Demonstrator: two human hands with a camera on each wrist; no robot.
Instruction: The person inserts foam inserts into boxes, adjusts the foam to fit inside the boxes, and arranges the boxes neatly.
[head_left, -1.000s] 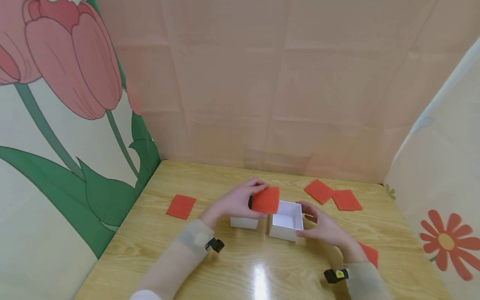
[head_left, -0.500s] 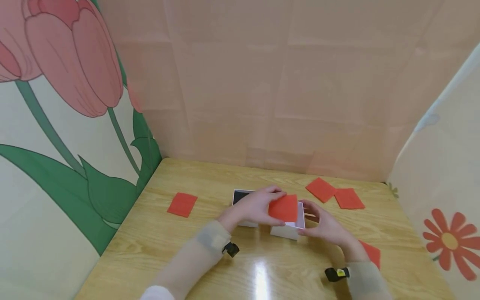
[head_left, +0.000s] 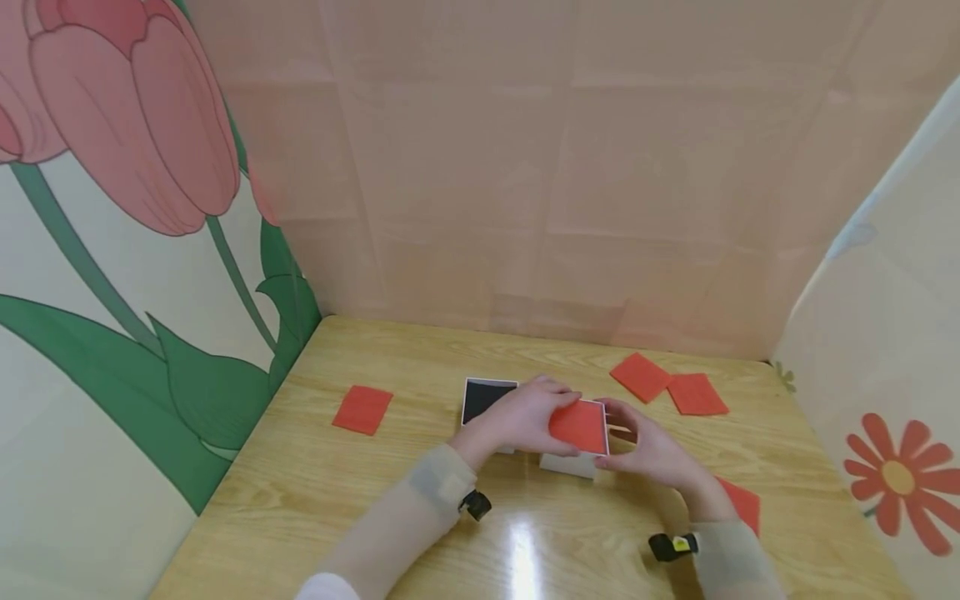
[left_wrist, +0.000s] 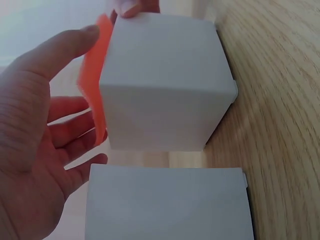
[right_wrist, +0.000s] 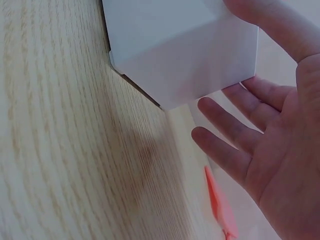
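- left hand [head_left: 525, 417] holds a red card [head_left: 579, 426] flat over the open top of a small white box [head_left: 572, 463], thumb and fingers pinching the card's left edge; the wrist view shows the card [left_wrist: 95, 85] standing between the fingers and the box's side [left_wrist: 160, 85].
- right hand [head_left: 648, 450] sits just to the right of the white box, fingers spread and relaxed; its thumb looks to touch the box's far upper corner [right_wrist: 240, 10], though the wrist view is too close to be sure.
- the white box stands in the middle of the wooden table [head_left: 300, 500], and the card covers nearly all of its opening.
- just left of it is a second white box with a black top [head_left: 487, 400], partly hidden behind the left hand; in the left wrist view its white side [left_wrist: 165, 205] lies close beside the first box.
- other red cards lie flat on the table: one well apart on the left [head_left: 363, 409], two overlapping at the far right [head_left: 640, 377] [head_left: 697, 394], and one by the right wrist [head_left: 741, 503].
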